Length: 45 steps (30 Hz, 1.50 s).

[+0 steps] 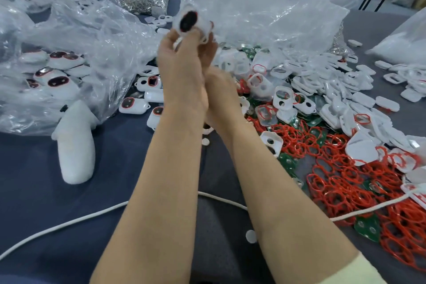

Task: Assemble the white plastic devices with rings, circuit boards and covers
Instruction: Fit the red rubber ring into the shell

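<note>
While left hand (182, 62) and right hand (211, 52) pinch the blurred white device (189, 21) raised mid-scene, open blue tablecloth (129, 163) lies near, between plastic bags (87, 30) left and red rings (341, 173) right. Right fingers are mostly hidden.

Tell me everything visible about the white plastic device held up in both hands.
The white plastic device is a small rounded shell, blurred here. Its face shows a dark oval window edged in red; a small white loop sticks out at one side. It is held tilted above the dark blue table, face toward the camera. The left hand and right hand pinch its lower edge from below.
</note>
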Motion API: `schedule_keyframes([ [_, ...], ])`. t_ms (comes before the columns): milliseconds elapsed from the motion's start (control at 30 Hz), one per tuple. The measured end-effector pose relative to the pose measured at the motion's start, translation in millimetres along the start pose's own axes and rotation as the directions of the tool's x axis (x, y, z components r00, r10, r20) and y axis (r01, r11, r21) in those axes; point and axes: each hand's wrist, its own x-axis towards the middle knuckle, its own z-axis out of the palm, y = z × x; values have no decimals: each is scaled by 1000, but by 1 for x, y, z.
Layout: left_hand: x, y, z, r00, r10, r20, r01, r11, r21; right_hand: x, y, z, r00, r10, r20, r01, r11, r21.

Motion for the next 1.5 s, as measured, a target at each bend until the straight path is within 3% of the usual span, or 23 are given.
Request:
schedule_keyframes([
  [167,16,27,-24,972,116,-205,-114,993,22,27,-24,15,930,214,300,-151,964,-220],
  [300,23,39,-35,958,150,-244,-150,988,15,34,-32,25,901,277,334,-153,923,-353],
  [433,26,44,-38,954,160,-254,-164,986,6,35,-32,29,941,259,217,-170,918,-358],
  [500,27,46,-40,952,162,-260,-164,986,12,39,-26,20,974,221,52,-206,957,-202],
  [567,29,46,-42,950,162,-268,-163,986,19,45,-18,-1,959,259,-116,-251,965,75],
  [633,29,44,-42,951,156,-266,-143,987,70,47,-5,-28,913,360,-193,-251,868,429],
  [733,24,28,-34,980,90,-176,-46,970,239,37,21,-60,841,531,-107,-272,584,765],
  [867,4,-15,-13,987,-155,31,121,866,485,12,49,-78,760,649,23,-304,324,896],
  [967,-10,-56,1,971,-212,113,93,764,639,-9,65,-86,701,707,91,-272,147,951],
  [1033,-14,-74,6,963,-230,142,65,706,705,-21,72,-90,696,709,111,-248,92,964],
  [1133,-16,-88,4,964,-220,151,31,654,756,-34,78,-91,719,684,120,-266,110,958],
  [1300,-13,-99,-9,977,-182,111,29,629,777,-39,83,-76,715,693,92,-358,250,899],
  [1500,-9,-98,-12,975,-204,93,70,672,737,-41,81,-67,746,666,-15,-367,430,825],
])
